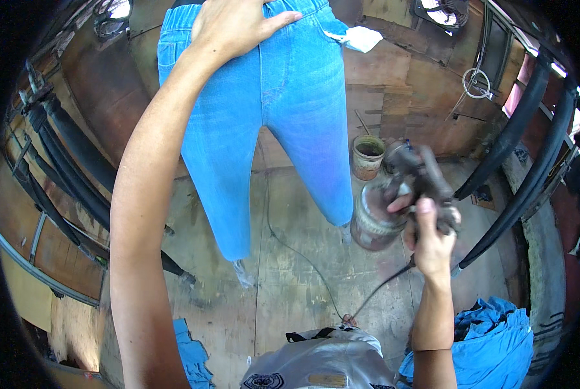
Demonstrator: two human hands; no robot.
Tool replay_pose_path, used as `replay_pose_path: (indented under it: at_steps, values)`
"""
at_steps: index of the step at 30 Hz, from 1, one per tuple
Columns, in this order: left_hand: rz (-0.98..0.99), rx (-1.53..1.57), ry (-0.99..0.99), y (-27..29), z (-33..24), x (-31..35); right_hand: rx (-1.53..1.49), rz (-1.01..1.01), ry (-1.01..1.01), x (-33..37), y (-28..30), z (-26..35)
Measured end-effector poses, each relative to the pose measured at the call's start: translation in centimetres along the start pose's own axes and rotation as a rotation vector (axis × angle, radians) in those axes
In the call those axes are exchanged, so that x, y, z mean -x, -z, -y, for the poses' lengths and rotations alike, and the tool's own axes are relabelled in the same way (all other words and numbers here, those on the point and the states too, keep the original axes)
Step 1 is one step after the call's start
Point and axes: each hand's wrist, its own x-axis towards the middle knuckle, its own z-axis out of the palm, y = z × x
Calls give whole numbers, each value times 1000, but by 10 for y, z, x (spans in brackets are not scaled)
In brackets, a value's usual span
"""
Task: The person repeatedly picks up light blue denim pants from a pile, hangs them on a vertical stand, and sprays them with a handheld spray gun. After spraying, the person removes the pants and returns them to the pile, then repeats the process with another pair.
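Light blue jeans [303, 71] hang upright in front of me, filled out by a clear form whose ends show below the leg hems. A purplish tint shows on the right leg. My left hand [235, 29] lies flat on the front near the waistband, thumb stretched out; its other fingertips pass partly out of view at the top. A white pocket lining [362, 39] sticks out at the right hip. My right hand [429, 236] grips a spray gun [426, 175], blurred by motion, with a stained round cup [374, 220] attached, just right of the lower leg.
Black padded arms [69, 142] stand on the left, and more black tubes [510, 142] on the right. A stained bucket [368, 159] with a stick sits on the floor beyond the gun. A thin hose [381, 285] trails below it. Blue garments [491, 343] are piled at the lower right.
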Motion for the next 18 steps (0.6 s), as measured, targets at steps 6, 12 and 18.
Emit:
replay_pose_path:
  at_steps: [6, 12, 18]
  values:
    - [14, 61, 33, 2, 6, 3, 105, -47, -70, -4, 15, -10]
    - [-12, 104, 35, -9, 13, 5, 524, 266, -488, 30, 16, -97]
    - [-173, 40, -51, -25, 1, -3, 489, 351, -524, 60, -22, -103]
